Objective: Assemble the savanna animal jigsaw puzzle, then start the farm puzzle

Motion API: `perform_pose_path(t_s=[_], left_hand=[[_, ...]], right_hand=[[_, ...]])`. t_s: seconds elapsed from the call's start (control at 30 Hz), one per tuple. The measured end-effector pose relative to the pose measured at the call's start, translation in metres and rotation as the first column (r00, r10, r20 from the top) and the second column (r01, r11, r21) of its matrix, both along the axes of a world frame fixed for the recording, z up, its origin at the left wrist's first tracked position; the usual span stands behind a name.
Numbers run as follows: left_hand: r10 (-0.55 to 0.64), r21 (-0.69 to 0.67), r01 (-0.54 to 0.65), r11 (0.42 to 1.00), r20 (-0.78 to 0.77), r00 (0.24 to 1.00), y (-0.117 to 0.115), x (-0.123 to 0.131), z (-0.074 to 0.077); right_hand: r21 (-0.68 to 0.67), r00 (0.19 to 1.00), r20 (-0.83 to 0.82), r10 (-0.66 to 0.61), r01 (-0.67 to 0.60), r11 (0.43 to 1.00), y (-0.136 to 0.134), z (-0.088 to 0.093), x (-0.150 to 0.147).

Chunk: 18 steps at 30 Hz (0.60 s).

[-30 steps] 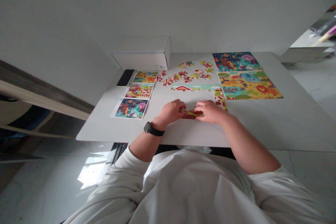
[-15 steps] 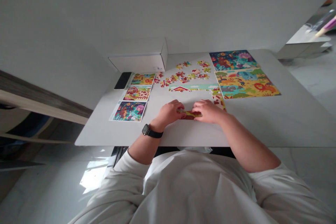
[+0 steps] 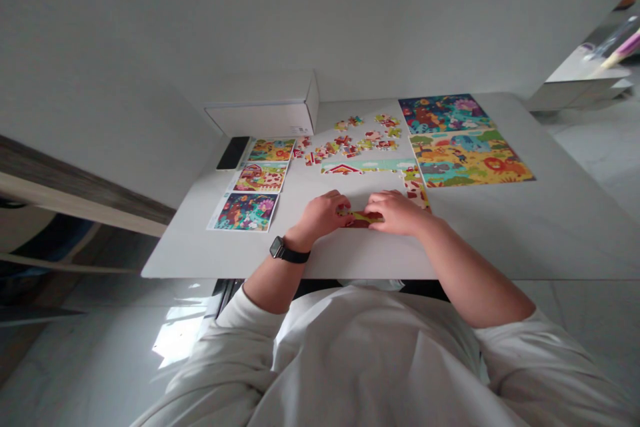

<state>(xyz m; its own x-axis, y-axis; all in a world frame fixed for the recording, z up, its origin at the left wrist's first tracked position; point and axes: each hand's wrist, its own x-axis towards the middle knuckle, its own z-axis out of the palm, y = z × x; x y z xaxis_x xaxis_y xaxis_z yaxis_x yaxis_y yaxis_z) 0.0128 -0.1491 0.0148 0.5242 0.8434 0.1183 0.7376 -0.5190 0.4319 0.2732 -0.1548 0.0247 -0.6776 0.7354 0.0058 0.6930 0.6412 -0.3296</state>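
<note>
My left hand (image 3: pixel 324 215) and my right hand (image 3: pixel 395 211) are close together near the table's front edge. Their curled fingers grip opposite ends of a brown and yellow-green strip of jigsaw puzzle pieces (image 3: pixel 361 221), whose ends they hide. Behind them lies a joined puzzle border (image 3: pixel 383 165) with pale sky and a red barn roof. From its right end, a column of joined pieces (image 3: pixel 413 185) with brown patches runs down toward my right hand. Loose puzzle pieces (image 3: pixel 344 142) are scattered beyond the border.
Three picture cards (image 3: pixel 249 212) line the left side, beside a black phone (image 3: pixel 233 153). A white box (image 3: pixel 260 119) stands behind them against the wall. At the right lie a finished animal puzzle (image 3: pixel 470 159) and a darker one (image 3: pixel 445 113) on the white table (image 3: pixel 500 233).
Almost nothing differs. Both hands stay on the strip in the same place, and the view has shifted very slightly.
</note>
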Motion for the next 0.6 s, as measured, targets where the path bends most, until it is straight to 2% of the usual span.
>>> perform_pose_path(t_s=[0.23, 0.43, 0.53, 0.6], left_hand=[[-0.053, -0.007, 0.053, 0.999, 0.009, 0.999, -0.002, -0.002, 0.003], [-0.047, 0.000, 0.047, 0.999, 0.000, 0.999, -0.001, -0.002, 0.001], [-0.041, 0.006, 0.041, 0.999, 0.023, 0.999, 0.001, -0.005, 0.003], [-0.020, 0.018, 0.018, 1.000, 0.064, 0.998, 0.003, -0.009, 0.005]], right_hand=[[-0.001, 1.000, -0.010, 0.008, -0.008, 1.000, 0.001, -0.001, 0.001], [-0.009, 1.000, -0.023, 0.005, -0.005, 1.000, 0.001, -0.001, 0.000], [-0.039, 0.994, -0.108, -0.016, 0.012, 0.999, 0.006, 0.001, 0.011], [-0.031, 0.971, -0.215, -0.108, 0.104, 0.994, 0.012, 0.004, 0.026]])
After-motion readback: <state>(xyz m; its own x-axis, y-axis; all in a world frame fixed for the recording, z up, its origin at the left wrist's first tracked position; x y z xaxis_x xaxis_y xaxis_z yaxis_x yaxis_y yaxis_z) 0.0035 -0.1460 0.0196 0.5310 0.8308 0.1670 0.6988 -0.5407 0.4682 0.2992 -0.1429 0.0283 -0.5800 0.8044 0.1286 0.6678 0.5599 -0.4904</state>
